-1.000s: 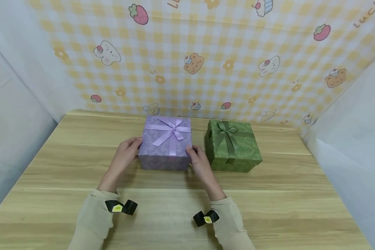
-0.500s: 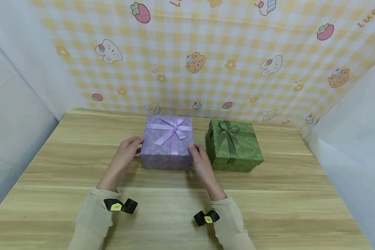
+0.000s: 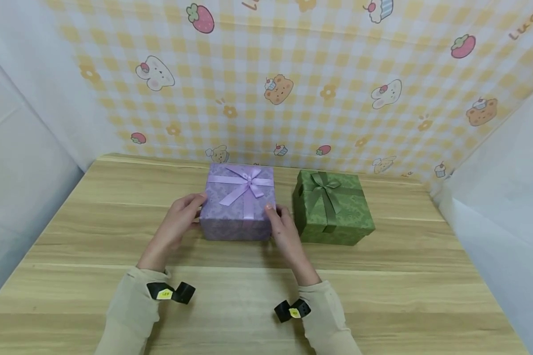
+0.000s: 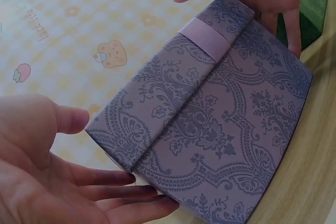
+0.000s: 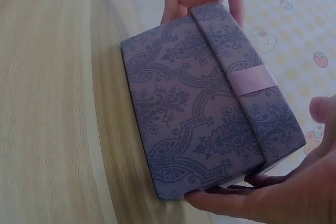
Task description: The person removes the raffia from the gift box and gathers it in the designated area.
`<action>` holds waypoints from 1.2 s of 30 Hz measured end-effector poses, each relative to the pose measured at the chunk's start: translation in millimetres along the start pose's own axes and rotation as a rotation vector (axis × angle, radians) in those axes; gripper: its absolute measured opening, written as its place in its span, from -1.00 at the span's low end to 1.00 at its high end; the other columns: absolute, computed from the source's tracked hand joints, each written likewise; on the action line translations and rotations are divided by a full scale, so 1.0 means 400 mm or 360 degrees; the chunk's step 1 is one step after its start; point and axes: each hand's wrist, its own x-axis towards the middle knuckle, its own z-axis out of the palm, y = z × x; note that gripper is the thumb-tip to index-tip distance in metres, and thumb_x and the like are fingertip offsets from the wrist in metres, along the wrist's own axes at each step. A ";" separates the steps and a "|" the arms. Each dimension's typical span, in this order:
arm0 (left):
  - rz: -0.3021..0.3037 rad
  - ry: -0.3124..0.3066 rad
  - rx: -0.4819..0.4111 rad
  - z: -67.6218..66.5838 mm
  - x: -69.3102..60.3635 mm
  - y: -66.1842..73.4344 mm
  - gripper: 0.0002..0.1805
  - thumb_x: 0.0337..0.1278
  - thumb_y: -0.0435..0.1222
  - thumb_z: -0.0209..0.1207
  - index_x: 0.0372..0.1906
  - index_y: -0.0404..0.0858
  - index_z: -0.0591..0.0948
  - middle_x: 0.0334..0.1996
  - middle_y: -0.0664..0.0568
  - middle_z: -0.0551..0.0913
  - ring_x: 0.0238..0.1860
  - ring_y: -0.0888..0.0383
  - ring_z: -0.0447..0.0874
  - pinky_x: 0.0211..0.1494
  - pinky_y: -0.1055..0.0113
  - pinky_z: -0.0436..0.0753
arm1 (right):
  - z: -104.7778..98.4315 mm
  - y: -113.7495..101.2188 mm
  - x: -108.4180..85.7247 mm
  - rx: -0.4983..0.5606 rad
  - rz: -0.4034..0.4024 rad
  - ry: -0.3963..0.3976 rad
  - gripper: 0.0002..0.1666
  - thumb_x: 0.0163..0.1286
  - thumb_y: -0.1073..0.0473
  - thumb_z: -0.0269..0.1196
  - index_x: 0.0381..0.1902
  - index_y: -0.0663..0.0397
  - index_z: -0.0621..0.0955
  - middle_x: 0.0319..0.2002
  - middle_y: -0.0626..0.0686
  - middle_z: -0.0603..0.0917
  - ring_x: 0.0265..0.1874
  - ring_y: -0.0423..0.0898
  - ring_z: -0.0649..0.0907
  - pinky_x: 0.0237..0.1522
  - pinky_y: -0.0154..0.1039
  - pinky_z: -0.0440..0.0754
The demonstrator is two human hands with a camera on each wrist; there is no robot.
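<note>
Your left hand (image 3: 178,217) and right hand (image 3: 286,233), fingers (image 4: 107,177) extended, are touching the lavender gift box (image 3: 235,208); the green gift box (image 3: 348,209) is sitting at three o'clock.

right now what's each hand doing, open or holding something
Left hand: open, touching the left side of the rectangular purple patterned gift box.
Right hand: open, touching that box's right side.

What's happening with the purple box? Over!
Left hand and right hand touching purple box, one each side. Box closed. Green box close by right hand, might crowd it.
</note>
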 end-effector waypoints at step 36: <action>0.0038 -0.0271 -0.0068 -0.017 -0.004 -0.007 -0.28 0.29 -0.27 0.00 0.41 -0.45 -0.02 0.35 -0.33 0.08 0.28 -0.15 0.17 0.22 -0.04 0.30 | -0.019 -0.021 -0.003 0.0049 0.0051 -0.0258 0.04 0.27 -0.34 -0.02 0.41 0.24 -0.04 0.38 0.28 0.05 0.35 0.04 0.09 0.32 0.00 0.02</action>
